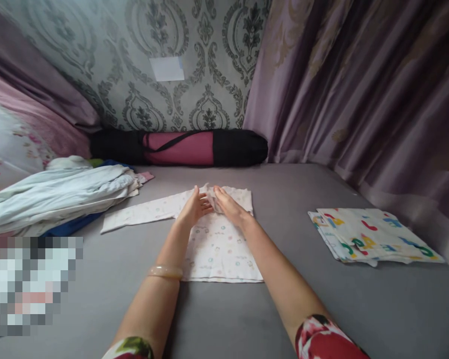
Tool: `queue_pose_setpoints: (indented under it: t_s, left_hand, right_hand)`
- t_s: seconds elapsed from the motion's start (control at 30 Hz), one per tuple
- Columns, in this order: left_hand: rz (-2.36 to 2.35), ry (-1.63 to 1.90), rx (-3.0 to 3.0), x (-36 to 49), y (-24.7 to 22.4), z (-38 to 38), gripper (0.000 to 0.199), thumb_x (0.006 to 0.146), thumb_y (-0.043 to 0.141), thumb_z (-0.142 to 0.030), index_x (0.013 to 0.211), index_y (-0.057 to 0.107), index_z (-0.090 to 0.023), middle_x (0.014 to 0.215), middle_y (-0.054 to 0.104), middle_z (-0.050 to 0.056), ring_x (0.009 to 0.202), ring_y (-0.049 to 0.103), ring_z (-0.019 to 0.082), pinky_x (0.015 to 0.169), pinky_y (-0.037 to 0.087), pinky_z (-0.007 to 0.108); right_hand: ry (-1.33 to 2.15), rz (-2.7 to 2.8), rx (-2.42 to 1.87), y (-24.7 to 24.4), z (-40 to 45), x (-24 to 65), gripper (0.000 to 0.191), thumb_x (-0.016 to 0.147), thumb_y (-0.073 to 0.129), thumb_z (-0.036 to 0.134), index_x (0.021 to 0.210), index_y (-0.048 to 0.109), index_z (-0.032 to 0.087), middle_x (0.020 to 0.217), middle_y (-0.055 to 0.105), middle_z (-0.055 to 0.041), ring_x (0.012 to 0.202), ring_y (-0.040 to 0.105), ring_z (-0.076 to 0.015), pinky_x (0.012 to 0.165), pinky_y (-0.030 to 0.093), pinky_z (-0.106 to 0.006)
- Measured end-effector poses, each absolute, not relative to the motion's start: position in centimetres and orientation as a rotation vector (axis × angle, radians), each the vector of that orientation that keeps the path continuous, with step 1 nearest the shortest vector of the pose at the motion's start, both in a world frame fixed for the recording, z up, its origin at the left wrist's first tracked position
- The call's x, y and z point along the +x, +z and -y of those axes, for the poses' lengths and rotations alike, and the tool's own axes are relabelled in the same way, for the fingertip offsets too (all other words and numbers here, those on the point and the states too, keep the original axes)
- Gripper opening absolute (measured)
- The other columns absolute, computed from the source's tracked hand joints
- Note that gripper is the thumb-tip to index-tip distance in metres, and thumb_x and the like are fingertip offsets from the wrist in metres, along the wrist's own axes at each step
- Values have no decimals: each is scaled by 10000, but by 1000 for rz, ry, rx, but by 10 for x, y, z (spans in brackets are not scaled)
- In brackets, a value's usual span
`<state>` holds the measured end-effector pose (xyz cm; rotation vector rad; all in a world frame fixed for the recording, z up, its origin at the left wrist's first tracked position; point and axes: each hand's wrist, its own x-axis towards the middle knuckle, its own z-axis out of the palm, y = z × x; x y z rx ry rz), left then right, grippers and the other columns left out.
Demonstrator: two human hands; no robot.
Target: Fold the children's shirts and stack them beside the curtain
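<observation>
A small white long-sleeved shirt [219,244] with a pale print lies on the grey bed sheet. Its left sleeve stretches out flat to the left, while no sleeve sticks out on the right. My left hand [197,205] is at the upper part of the shirt, beside the collar, with its fingers apart and slightly bent. Opposite it, my right hand [228,203] rests on the fabric with its fingers stretched out. Some bunched cloth at the collar shows between the two hands. A bangle [165,272] circles my left wrist.
Folded clothes with a colourful print [377,234] lie to the right. Loose clothes [67,187] are heaped at the left, above a blurred-out patch [33,289]. A long black and pink bag [179,148] lies along the patterned wall. Purple curtains [340,85] hang on the right.
</observation>
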<state>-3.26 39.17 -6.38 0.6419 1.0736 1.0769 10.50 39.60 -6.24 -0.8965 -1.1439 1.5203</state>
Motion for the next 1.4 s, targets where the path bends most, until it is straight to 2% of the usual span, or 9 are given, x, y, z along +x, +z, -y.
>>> queue_pose_setpoints:
  t_s: [0.13, 0.23, 0.3, 0.4, 0.5, 0.73, 0.93, 1.13, 1.4]
  left_hand:
    - [-1077, 1132, 672, -36, -69, -394, 535, 879, 489, -633, 1099, 605, -159, 991, 706, 127, 922, 684, 233, 817, 556, 352]
    - [-1158, 1206, 763, -37, -77, -395, 484, 701, 744, -515, 1005, 634, -155, 908, 708, 76, 854, 681, 210, 753, 556, 304]
    - [-1197, 1249, 834, -38, -83, -398, 455, 610, 792, -416, 946, 641, -150, 824, 694, 39, 779, 669, 191, 699, 545, 275]
    - [-1219, 1325, 935, -40, -89, -403, 431, 591, 736, -391, 937, 644, -150, 748, 664, 9, 711, 645, 182, 635, 519, 261]
    - [-1275, 1399, 997, -43, -93, -409, 476, 609, 684, -433, 987, 642, -147, 745, 650, 8, 691, 625, 181, 599, 494, 259]
    - [-1375, 1444, 1160, -48, -98, -412, 431, 683, 597, -437, 974, 651, -124, 797, 671, 36, 733, 607, 180, 614, 468, 243]
    - [-1751, 1311, 1289, -52, -90, -405, 388, 762, 548, -317, 1093, 636, -133, 757, 653, 25, 651, 577, 159, 607, 438, 241]
    - [-1910, 1222, 1440, -53, -80, -398, 395, 802, 516, -207, 1186, 594, -151, 832, 662, 40, 751, 602, 173, 747, 458, 272]
    - [-1980, 1161, 1718, -57, -92, -400, 396, 824, 433, -122, 1193, 551, -203, 802, 605, 17, 785, 589, 178, 794, 455, 283]
  right_hand:
    - [1631, 1204, -948, -54, -397, 115, 437, 927, 499, 544, 1153, 656, 205, 1444, 504, -76, 1386, 382, -212, 1185, 197, -398]
    - [1569, 1071, -1024, -41, -407, 143, 543, 998, 309, 532, 1231, 617, 151, 1462, 475, -127, 1381, 391, -218, 1167, 241, -393]
    - [1483, 957, -1072, -34, -415, 167, 609, 1015, 185, 518, 1275, 583, 137, 1459, 474, -143, 1359, 425, -211, 1144, 291, -383]
    - [1311, 850, -1169, -35, -423, 196, 632, 1018, 124, 497, 1302, 560, 138, 1435, 499, -155, 1322, 474, -209, 1104, 354, -380]
    - [1109, 925, -1344, -43, -427, 207, 521, 1020, 219, 418, 1316, 550, 146, 1404, 533, -153, 1290, 508, -208, 1073, 390, -383]
    - [555, 1746, -1844, -66, -415, 176, 503, 954, 324, 196, 1421, 430, 41, 1478, 435, -179, 1382, 381, -214, 1141, 273, -331]
    - [309, 2120, -2002, -83, -398, 161, 621, 1002, 275, 368, 1507, 253, 7, 1598, 161, -169, 1477, 112, -279, 1185, 115, -444]
    - [250, 2162, -2046, -87, -395, 162, 693, 1002, 223, 458, 1518, 209, -4, 1604, 117, -168, 1478, 100, -274, 1183, 92, -437]
    - [226, 2165, -2043, -89, -395, 163, 693, 996, 231, 460, 1516, 223, 1, 1605, 133, -152, 1473, 117, -269, 1179, 112, -432]
